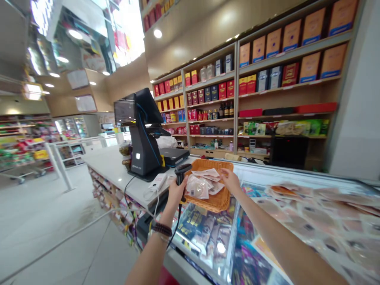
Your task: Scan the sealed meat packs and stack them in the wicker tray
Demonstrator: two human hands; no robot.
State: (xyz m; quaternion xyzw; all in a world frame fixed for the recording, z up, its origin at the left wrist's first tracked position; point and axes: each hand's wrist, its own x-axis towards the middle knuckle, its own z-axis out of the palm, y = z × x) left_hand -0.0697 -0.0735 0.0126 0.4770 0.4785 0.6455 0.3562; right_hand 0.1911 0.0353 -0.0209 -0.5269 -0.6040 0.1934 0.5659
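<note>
My left hand (178,190) is wrapped round a black handheld scanner (181,174), its head pointing up beside the left rim of an orange wicker basket (218,205). Inside the basket lie several flat clear and white packets (204,184). At the basket's right side is my right hand (230,180), its fingers bent towards the packets; whether they pinch anything is too small to tell. The basket rests on a glass-topped case (204,229) with wrapped goods under the glass.
A dark checkout terminal (141,138) stands on the white counter (107,158), near a flat black device (173,156) and a white device (158,181) with a cable. More flat packets (308,213) cover the case at right. Shelves (237,114) of boxes line the back wall.
</note>
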